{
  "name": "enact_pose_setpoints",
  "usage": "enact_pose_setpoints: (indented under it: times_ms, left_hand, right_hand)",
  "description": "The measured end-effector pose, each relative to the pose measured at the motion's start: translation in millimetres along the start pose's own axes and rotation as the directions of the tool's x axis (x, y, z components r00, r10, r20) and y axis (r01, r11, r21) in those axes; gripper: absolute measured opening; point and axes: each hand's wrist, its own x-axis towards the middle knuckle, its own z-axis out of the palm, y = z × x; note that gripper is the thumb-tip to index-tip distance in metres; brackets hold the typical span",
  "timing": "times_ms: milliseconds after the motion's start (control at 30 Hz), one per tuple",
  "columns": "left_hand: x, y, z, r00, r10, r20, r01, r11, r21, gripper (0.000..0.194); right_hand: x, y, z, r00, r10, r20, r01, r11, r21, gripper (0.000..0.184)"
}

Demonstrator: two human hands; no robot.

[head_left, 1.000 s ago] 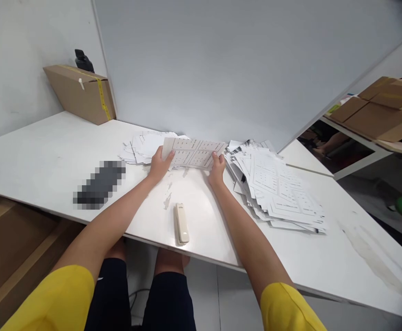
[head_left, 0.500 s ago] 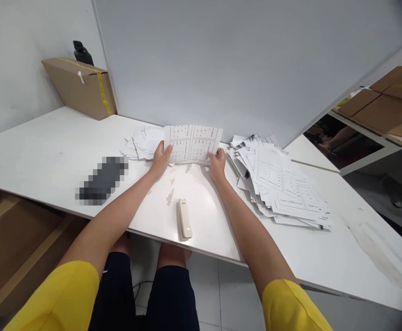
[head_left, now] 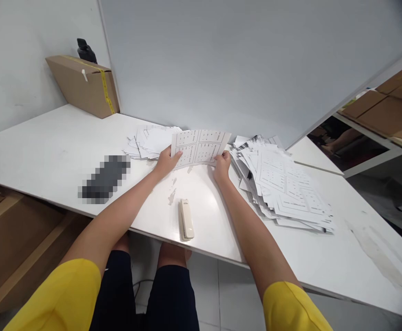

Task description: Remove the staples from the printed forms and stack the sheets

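Note:
Between my hands, a printed sheet of paper (head_left: 201, 148) stands tilted up above the table; I cannot tell if it is one sheet or several. My left hand (head_left: 167, 162) is closed on its left edge, thumb on the near face. My right hand (head_left: 222, 165) pinches the lower right edge, fingers behind. A cream stapler (head_left: 186, 219) lies near the table's front edge, below the paper. Behind my left hand is a loose spread of papers (head_left: 152, 139). To the right of my right hand rises an untidy stack of printed sheets (head_left: 283, 184).
On the white table (head_left: 42, 147), a blurred-out dark object (head_left: 106, 179) lies left of my left forearm. A cardboard box (head_left: 83, 87) leans at the back left, a black object (head_left: 86, 51) behind it. More cardboard boxes (head_left: 390, 105) sit on a shelf at right.
Both hands and the held paper have shifted slightly to the right, and the paper's left side now leans more. The view has moved a little. The stapler lies unmoved.

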Motion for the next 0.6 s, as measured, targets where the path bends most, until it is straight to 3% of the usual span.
enact_pose_setpoints:
  times_ms: [200, 333, 433, 533, 600]
  left_hand:
    - [-2.6, 1.8, 1.4, 0.999, -0.014, 0.029, 0.013, 1.000, 0.017, 0.025]
    - [-4.1, 6.4, -0.4, 0.987, 0.140, 0.078, -0.150, 0.980, 0.131, 0.034]
    - [-11.2, 26.0, 0.5, 0.949, 0.312, 0.042, -0.315, 0.936, 0.155, 0.044]
    - [-27.9, 56.5, 5.4, 0.908, 0.413, -0.075, -0.391, 0.897, 0.204, 0.043]
    - [-42.2, 76.8, 8.5, 0.855, 0.507, -0.104, -0.460, 0.836, 0.298, 0.045]
  right_hand:
    - [3.9, 5.8, -1.5, 0.999, 0.012, -0.034, -0.013, 1.000, -0.025, 0.017]
    - [8.3, 12.6, -3.2, 1.000, -0.020, -0.008, 0.020, 0.999, -0.041, 0.017]
    - [10.3, 14.6, -3.6, 1.000, -0.014, -0.017, 0.013, 0.999, -0.051, 0.018]
    - [11.3, 14.1, -2.8, 1.000, -0.016, -0.019, 0.015, 0.998, -0.054, 0.017]
    - [11.9, 12.7, -1.8, 1.000, -0.026, -0.014, 0.025, 0.998, -0.059, 0.017]
